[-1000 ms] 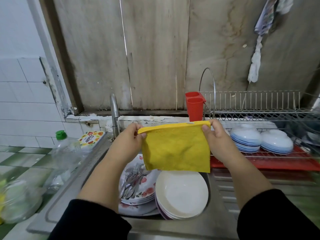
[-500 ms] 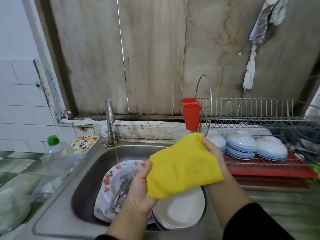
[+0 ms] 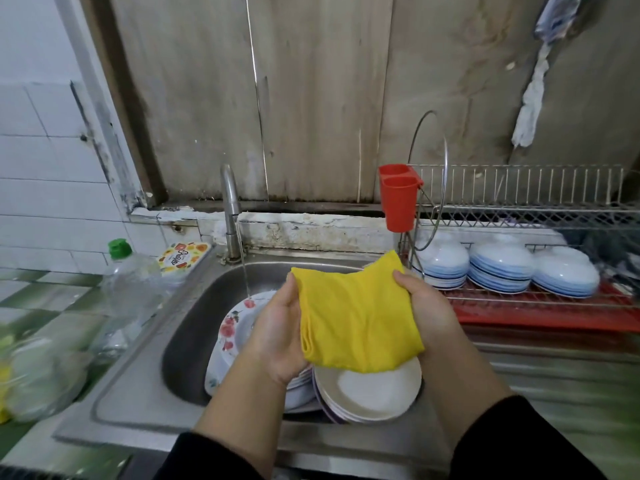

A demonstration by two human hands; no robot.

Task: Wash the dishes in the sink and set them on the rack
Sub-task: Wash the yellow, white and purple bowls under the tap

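A folded yellow cloth (image 3: 356,320) is held over the steel sink (image 3: 194,327) between both hands. My left hand (image 3: 277,334) grips its left edge with the thumb on top; my right hand (image 3: 427,306) grips its right edge. Below it, a stack of white plates (image 3: 370,393) lies in the sink beside floral plates (image 3: 232,327), partly hidden by my left arm. A thin stream of water runs from the tap (image 3: 230,209) onto the floral plates. The wire dish rack (image 3: 540,216) on the right holds stacks of blue-rimmed bowls (image 3: 502,271).
A red cutlery cup (image 3: 398,199) hangs on the rack's left end, over a red drip tray (image 3: 554,313). A clear bottle with a green cap (image 3: 128,289) and a small printed box (image 3: 181,258) stand left of the sink. Plastic bags (image 3: 31,375) lie at far left.
The cloth, first stretched flat between both hands, has been folded and lowered over the plates. The view has dipped and shifted right, and water now runs from the tap.
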